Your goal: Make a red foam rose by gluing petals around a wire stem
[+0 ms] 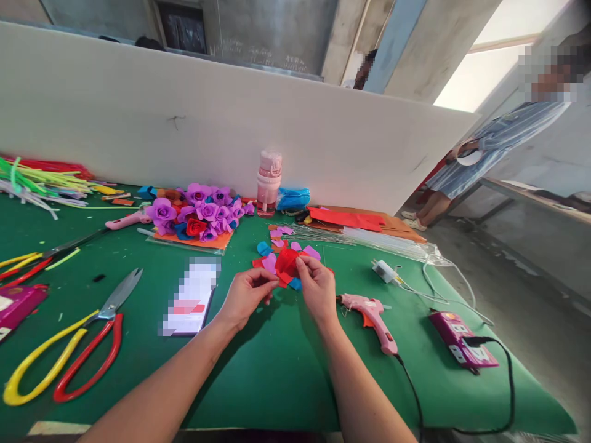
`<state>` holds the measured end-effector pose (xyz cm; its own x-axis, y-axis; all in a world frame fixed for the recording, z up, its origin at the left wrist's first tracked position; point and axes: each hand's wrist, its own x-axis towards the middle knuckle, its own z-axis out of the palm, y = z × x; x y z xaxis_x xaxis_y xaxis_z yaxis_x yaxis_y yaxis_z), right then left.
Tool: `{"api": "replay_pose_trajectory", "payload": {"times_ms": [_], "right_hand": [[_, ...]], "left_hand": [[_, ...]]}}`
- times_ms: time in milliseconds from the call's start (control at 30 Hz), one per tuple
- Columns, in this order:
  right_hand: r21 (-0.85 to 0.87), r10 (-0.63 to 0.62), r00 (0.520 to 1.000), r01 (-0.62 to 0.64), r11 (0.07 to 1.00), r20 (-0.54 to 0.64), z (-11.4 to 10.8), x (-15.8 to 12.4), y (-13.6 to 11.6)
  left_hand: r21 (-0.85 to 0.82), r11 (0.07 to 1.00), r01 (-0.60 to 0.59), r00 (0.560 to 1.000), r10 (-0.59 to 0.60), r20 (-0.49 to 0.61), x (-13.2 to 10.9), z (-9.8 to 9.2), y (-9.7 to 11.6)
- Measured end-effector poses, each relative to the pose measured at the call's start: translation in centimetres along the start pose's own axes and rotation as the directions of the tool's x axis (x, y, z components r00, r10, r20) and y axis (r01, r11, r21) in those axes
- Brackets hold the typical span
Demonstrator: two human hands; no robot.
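Bare grey wall (277, 31) with faint writing behind; long white upright panel (138, 111) closes off the far side of the bench. Green-covered tabletop (277, 394) fills most of the view. At right, beyond the table, stands a person in blue-and-white striped clothing (508, 135).

Far left: loose bundle of green, yellow and white thin strips (41, 178). Near the panel: heap of purple, red and blue crafted roses (207, 211), partly on an orange sheet. Front left: large scissors with one yellow and one red handle (111, 307), blades parted, lying flat.

Right hand (318, 286): thumb and fingers pinched on the work piece. Left hand (249, 295): fingers drawn together at its lower-left edge; cannot tell whether they grip it.

Pink glue gun with black cord (372, 307) lies just right of the right hand, unheld. Phone with obscured screen (191, 301) lies left of the left hand.

Scattered purple, red and blue petal-like pieces (311, 252) lie behind and around the fingers. Work piece: thin red petal-like piece (286, 261), raised between the hands, over the scatter.

Progress (judgement): heaped roses look fully formed; scattered pieces are loose, not yet joined; red piece appears mid-shaping, not yet a bloom.
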<state>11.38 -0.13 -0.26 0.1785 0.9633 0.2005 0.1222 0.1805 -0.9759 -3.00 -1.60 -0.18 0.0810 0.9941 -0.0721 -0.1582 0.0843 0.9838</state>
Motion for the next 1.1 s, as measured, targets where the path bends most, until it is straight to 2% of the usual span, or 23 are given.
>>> {"api": "replay_pose_trajectory", "payload": {"times_ms": [133,300,433,567,767,1100], "right_hand": [[-0.028,0.009,1.0,-0.009,1.0,-0.008,-0.1,0.0,0.0],[-0.069,-0.067,0.996,0.063,0.996,-0.066,-0.3,-0.2,-1.0],[-0.078,-0.104,0.991,0.098,0.992,-0.086,-0.4,-0.4,-1.7],[-0.064,-0.116,0.991,0.112,0.992,-0.06,-0.4,-0.3,-1.6],[0.009,-0.064,0.998,0.064,0.998,0.004,-0.4,0.0,-1.0],[0.079,-0.039,0.999,0.037,0.996,0.035,0.0,-0.4,-1.4]], "left_hand": [[0.003,1.0,-0.013,1.0,0.013,-0.016,-0.1,0.0,0.1],[0.132,0.986,-0.102,0.993,0.108,-0.042,0.0,-0.2,-0.2],[0.164,0.978,-0.13,0.989,0.139,-0.044,0.1,-0.3,-0.3],[0.132,0.985,-0.115,0.992,0.119,-0.029,0.0,-0.1,-0.2],[0.046,0.998,-0.031,0.999,0.031,-0.007,-0.1,0.2,-0.1],[0.055,0.997,-0.049,0.999,0.05,-0.01,0.0,0.2,-0.2]]}}
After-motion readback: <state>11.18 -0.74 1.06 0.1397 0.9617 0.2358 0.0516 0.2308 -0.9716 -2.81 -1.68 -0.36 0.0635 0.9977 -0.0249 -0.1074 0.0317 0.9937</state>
